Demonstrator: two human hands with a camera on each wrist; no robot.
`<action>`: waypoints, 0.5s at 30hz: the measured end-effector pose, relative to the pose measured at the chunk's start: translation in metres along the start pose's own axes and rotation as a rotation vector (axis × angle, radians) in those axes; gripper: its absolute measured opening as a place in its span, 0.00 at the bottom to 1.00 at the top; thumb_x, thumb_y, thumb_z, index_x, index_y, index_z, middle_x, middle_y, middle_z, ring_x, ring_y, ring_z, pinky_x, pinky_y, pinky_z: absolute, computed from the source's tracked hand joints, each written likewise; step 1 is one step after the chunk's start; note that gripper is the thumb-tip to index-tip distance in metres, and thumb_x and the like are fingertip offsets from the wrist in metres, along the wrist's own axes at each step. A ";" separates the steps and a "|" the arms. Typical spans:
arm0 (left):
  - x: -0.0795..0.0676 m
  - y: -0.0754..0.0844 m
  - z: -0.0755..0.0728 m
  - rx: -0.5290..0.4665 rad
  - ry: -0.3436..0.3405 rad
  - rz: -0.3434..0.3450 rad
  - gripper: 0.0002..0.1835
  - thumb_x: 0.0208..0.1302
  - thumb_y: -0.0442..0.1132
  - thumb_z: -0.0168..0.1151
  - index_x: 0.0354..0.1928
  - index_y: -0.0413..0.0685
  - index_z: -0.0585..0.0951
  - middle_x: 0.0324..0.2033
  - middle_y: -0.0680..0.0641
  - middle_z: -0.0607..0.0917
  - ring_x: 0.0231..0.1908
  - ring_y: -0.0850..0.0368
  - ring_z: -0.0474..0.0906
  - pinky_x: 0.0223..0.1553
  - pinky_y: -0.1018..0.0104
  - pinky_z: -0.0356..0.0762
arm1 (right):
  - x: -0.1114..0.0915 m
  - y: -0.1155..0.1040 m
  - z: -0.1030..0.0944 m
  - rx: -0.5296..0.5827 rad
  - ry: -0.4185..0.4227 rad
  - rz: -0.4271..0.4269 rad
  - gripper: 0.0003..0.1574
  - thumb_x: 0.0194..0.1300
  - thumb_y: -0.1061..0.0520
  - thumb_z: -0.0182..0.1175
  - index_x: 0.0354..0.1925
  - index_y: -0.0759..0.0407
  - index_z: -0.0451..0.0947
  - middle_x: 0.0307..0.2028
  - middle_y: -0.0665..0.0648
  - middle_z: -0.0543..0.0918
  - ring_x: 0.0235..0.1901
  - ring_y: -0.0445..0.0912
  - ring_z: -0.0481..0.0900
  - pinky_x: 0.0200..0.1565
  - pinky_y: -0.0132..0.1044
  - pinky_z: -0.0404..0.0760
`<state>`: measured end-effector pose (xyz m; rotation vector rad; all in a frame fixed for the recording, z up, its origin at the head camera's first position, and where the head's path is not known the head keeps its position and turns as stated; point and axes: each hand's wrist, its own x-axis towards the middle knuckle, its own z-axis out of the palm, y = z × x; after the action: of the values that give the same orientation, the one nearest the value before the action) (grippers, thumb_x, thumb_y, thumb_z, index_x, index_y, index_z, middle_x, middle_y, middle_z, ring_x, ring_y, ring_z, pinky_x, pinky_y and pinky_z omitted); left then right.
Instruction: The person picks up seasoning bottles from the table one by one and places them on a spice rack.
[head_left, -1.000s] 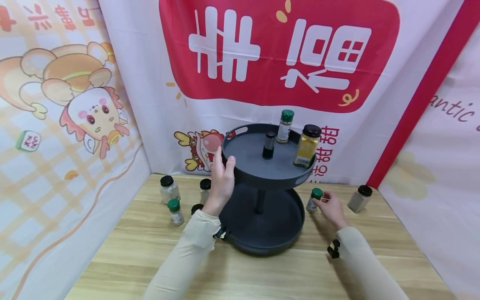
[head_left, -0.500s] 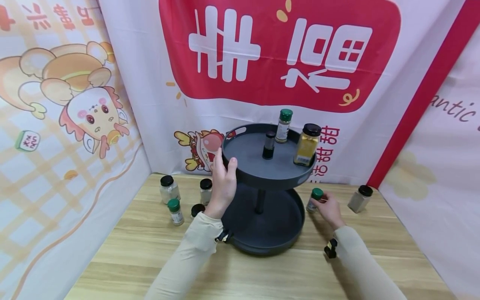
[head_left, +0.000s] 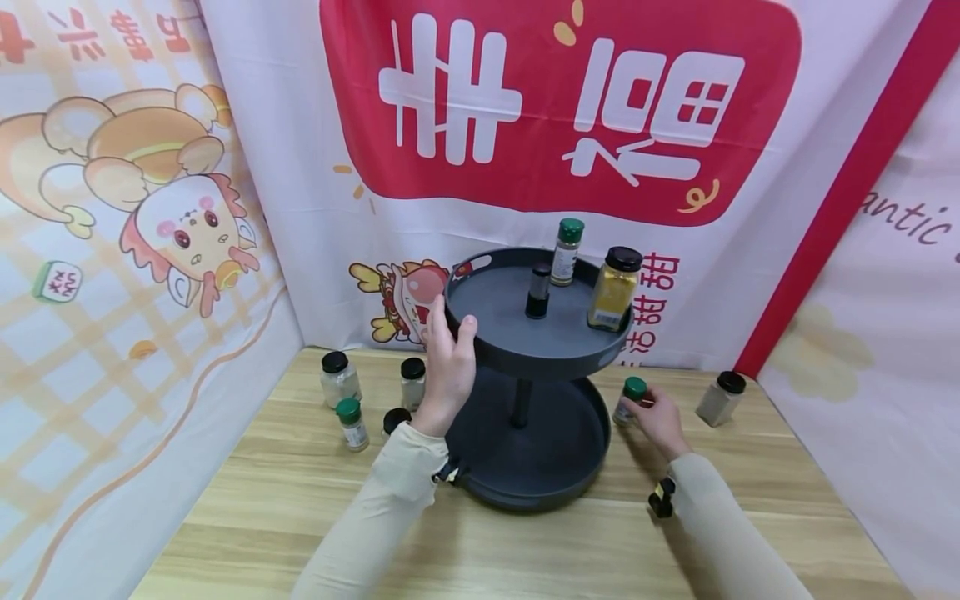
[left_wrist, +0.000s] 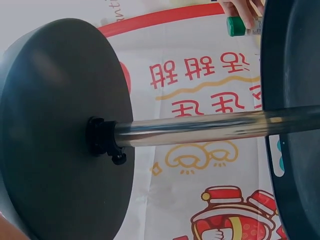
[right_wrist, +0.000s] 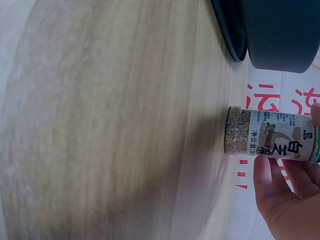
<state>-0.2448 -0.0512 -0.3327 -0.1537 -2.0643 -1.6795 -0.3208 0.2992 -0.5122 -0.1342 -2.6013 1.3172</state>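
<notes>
My left hand [head_left: 448, 371] lies against the left side of the upper tray of a dark two-tier turntable rack [head_left: 536, 364], fingers extended along its rim and thumb apart. To the right of the rack, my right hand [head_left: 660, 421] pinches a green-capped jar of sesame seeds [right_wrist: 285, 135] between thumb and fingers. Its base is right at the wooden tabletop in the right wrist view. On the upper tray stand another green-capped jar [head_left: 566, 254] and a black-lidded jar with yellow contents [head_left: 612, 293]. The left wrist view shows the rack's metal post [left_wrist: 200, 128] between both tiers.
Left of the rack stand a black-lidded jar [head_left: 341, 383], a green-capped shaker [head_left: 353, 429] and two more black-lidded jars, partly behind my left arm. A square black-lidded jar [head_left: 718, 402] stands at the right. Printed cloth [head_left: 277, 167] hangs behind the wooden table [head_left: 247, 517].
The upper tray has turned slightly, its green-capped jar shifting a little left. My left hand has edged slightly right along the rim. My right hand and the sesame jar have hardly moved.
</notes>
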 end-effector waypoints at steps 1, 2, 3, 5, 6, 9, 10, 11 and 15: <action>0.001 0.000 -0.001 -0.012 -0.007 0.001 0.35 0.71 0.50 0.44 0.74 0.45 0.48 0.72 0.46 0.49 0.69 0.54 0.46 0.67 0.52 0.47 | 0.000 0.000 0.000 0.001 -0.005 0.005 0.29 0.64 0.48 0.61 0.54 0.68 0.71 0.50 0.71 0.77 0.50 0.59 0.74 0.45 0.46 0.77; 0.003 0.001 -0.001 -0.025 -0.012 0.003 0.35 0.71 0.50 0.43 0.74 0.45 0.48 0.72 0.46 0.50 0.69 0.54 0.46 0.68 0.52 0.46 | 0.000 0.000 -0.001 0.004 -0.010 0.011 0.29 0.64 0.48 0.61 0.54 0.67 0.71 0.50 0.70 0.76 0.50 0.59 0.74 0.45 0.46 0.77; 0.005 0.001 -0.002 -0.038 -0.018 0.004 0.35 0.71 0.50 0.43 0.74 0.45 0.48 0.72 0.46 0.50 0.69 0.54 0.46 0.68 0.52 0.46 | 0.000 0.000 -0.001 0.003 -0.015 0.012 0.29 0.64 0.48 0.61 0.55 0.67 0.71 0.50 0.71 0.76 0.50 0.59 0.74 0.45 0.45 0.77; 0.009 0.002 -0.003 -0.064 -0.029 0.007 0.34 0.72 0.51 0.41 0.74 0.45 0.48 0.72 0.46 0.50 0.69 0.54 0.46 0.68 0.52 0.46 | 0.000 -0.001 -0.001 0.001 -0.020 0.015 0.30 0.64 0.48 0.61 0.55 0.68 0.70 0.50 0.71 0.76 0.50 0.59 0.74 0.44 0.45 0.77; 0.012 0.002 -0.004 -0.071 -0.034 0.004 0.34 0.72 0.51 0.41 0.74 0.45 0.49 0.72 0.45 0.51 0.69 0.54 0.46 0.68 0.53 0.46 | 0.000 -0.001 -0.001 0.000 -0.022 0.016 0.30 0.64 0.48 0.60 0.55 0.68 0.70 0.50 0.71 0.76 0.50 0.60 0.74 0.44 0.45 0.77; 0.019 0.000 -0.007 -0.082 -0.053 -0.011 0.33 0.72 0.51 0.40 0.74 0.46 0.50 0.72 0.46 0.52 0.69 0.55 0.47 0.68 0.55 0.46 | 0.001 0.000 -0.001 -0.006 -0.021 0.013 0.30 0.64 0.48 0.60 0.55 0.68 0.70 0.50 0.72 0.76 0.50 0.60 0.74 0.45 0.46 0.77; 0.021 -0.001 -0.007 -0.087 -0.060 -0.010 0.33 0.73 0.51 0.39 0.73 0.46 0.50 0.72 0.46 0.52 0.69 0.55 0.48 0.68 0.55 0.47 | 0.001 -0.001 -0.001 -0.006 -0.020 0.010 0.30 0.64 0.48 0.60 0.55 0.68 0.70 0.50 0.72 0.76 0.50 0.60 0.74 0.45 0.46 0.77; 0.024 -0.002 -0.008 -0.093 -0.067 -0.014 0.32 0.73 0.50 0.39 0.73 0.46 0.50 0.72 0.46 0.52 0.69 0.55 0.48 0.68 0.56 0.47 | 0.001 0.000 -0.001 -0.007 -0.018 0.008 0.30 0.64 0.48 0.60 0.55 0.68 0.70 0.51 0.72 0.76 0.51 0.60 0.74 0.45 0.47 0.77; 0.034 -0.007 -0.009 -0.134 -0.090 -0.014 0.31 0.73 0.48 0.38 0.73 0.44 0.50 0.71 0.45 0.52 0.69 0.55 0.48 0.68 0.58 0.47 | 0.001 0.000 0.000 -0.005 -0.015 0.006 0.29 0.64 0.49 0.61 0.55 0.68 0.71 0.51 0.72 0.76 0.51 0.60 0.74 0.47 0.48 0.77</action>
<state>-0.2745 -0.0681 -0.3231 -0.2639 -2.0204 -1.8515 -0.3216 0.2999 -0.5121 -0.1334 -2.6183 1.3192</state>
